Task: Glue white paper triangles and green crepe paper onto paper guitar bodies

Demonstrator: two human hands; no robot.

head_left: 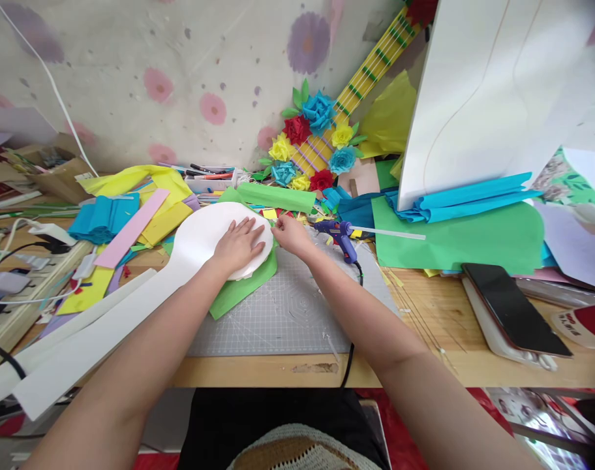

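Observation:
My left hand (239,248) lies flat, fingers spread, on a white guitar-shaped board (199,228) with a long neck stretching to the lower left. Under the rounded end, green paper (243,292) sticks out over a grey cutting mat (278,320). Beside the board's right edge, my right hand (292,235) is closed in a pinch; whatever its fingers hold is hidden. A purple glue gun (339,236) with a white glue stick in its back rests just right of that hand.
A paper-flower guitar (321,147) leans on the wall. Blue crepe paper (473,199), a large green sheet (458,241) and a phone (515,307) lie on the right. A power strip (33,297) and paper scraps crowd the left. The glue gun's cord (350,365) hangs over the table edge.

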